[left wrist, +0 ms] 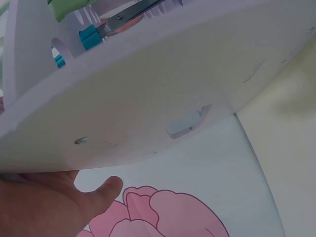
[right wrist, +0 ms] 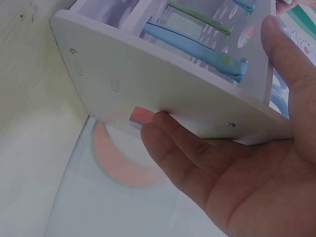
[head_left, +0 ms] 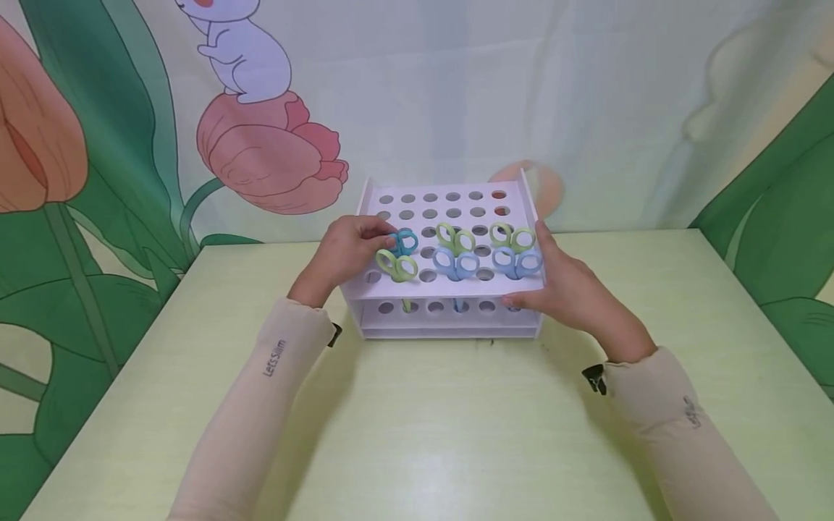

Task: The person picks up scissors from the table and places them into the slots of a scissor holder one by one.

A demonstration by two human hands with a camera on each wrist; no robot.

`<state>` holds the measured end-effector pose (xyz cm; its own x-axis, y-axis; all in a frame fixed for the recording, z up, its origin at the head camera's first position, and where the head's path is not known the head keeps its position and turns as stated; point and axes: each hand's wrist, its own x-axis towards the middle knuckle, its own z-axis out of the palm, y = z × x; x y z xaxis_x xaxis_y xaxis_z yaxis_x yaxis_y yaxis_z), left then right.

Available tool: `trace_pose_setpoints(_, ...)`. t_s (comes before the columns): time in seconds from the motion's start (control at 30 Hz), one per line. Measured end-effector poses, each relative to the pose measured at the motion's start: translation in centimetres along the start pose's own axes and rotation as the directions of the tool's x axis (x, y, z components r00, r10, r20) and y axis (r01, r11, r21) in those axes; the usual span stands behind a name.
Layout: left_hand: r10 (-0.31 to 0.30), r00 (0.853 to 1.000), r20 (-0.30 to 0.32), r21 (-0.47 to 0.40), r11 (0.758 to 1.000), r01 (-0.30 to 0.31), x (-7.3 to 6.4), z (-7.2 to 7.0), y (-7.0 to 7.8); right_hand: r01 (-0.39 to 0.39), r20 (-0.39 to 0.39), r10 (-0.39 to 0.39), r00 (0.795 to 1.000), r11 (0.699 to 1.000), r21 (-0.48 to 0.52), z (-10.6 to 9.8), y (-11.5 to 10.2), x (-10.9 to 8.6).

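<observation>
A white rack (head_left: 417, 289) with rows of round holes stands on the table. My left hand (head_left: 342, 250) reaches over its left side, thumb and forefinger pinching the handle of teal scissors (head_left: 405, 242). Their blades (left wrist: 129, 16) run down inside the rack. My right hand (head_left: 576, 293) holds the rack's right side, thumb at the front edge and fingers (right wrist: 170, 148) along the outer panel. Green scissors (head_left: 397, 266) stand handles up just in front of the teal pair. Further right are more green scissors (head_left: 456, 237) and light blue scissors (head_left: 456, 263), also upright in holes.
The rack has a lower shelf (head_left: 435, 307) with matching holes. Behind the pale green table (head_left: 417, 434) hangs a cloth (head_left: 430, 108) printed with tulips and a white animal, close to the rack's back.
</observation>
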<state>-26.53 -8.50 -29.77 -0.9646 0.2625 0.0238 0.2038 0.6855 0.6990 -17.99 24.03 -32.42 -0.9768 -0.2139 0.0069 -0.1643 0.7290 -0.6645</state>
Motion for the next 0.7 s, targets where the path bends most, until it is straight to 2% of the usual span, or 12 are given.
trace_pose_setpoints(0.1, -0.002, 1.0, -0.011, -0.018, 1.0, 0.002, 0.0, 0.0, -0.3, -0.002, 0.006, 0.002, 1.0, 1.0, 0.01, 0.1, 0.0, 0.1)
trace_pose_setpoints(0.23, 0.03, 0.998, -0.062, -0.056, 0.998, -0.033, -0.4, 0.1, -0.6, 0.002, 0.012, -0.002, 1.0, 1.0, 0.005, 0.1, 0.0, 0.1)
trace_pose_setpoints(0.33, 0.045, 0.993, -0.107, -0.051, 0.997, -0.05, -1.0, 0.2, -0.9, 0.007, 0.037, -0.007, 0.999, 1.0, 0.002, -0.2, 0.1, -0.1)
trace_pose_setpoints(0.43, 0.058, 0.99, -0.128, 0.009, 0.998, -0.058, -1.9, 0.3, -1.0, 0.004, 0.089, -0.005, 0.996, 1.0, 0.002, -0.7, 0.0, -0.7)
trace_pose_setpoints(0.53, 0.062, 0.992, -0.111, 0.098, 0.994, -0.051, -3.0, 0.3, -1.0, -0.018, 0.136, 0.021, 0.991, 1.0, -0.025, -1.3, -0.3, -1.7)
trace_pose_setpoints(0.63, 0.074, 0.994, -0.077, 0.192, 0.98, -0.058, -4.1, 0.5, -1.0, -0.036, 0.167, 0.045, 0.985, 0.998, -0.06, -1.6, -0.5, -2.8)
trace_pose_setpoints(0.7, 0.111, 0.992, -0.068, 0.249, 0.964, -0.09, -4.9, 0.7, -0.9, -0.045, 0.176, 0.058, 0.983, 0.996, -0.077, -1.7, -0.6, -3.5)
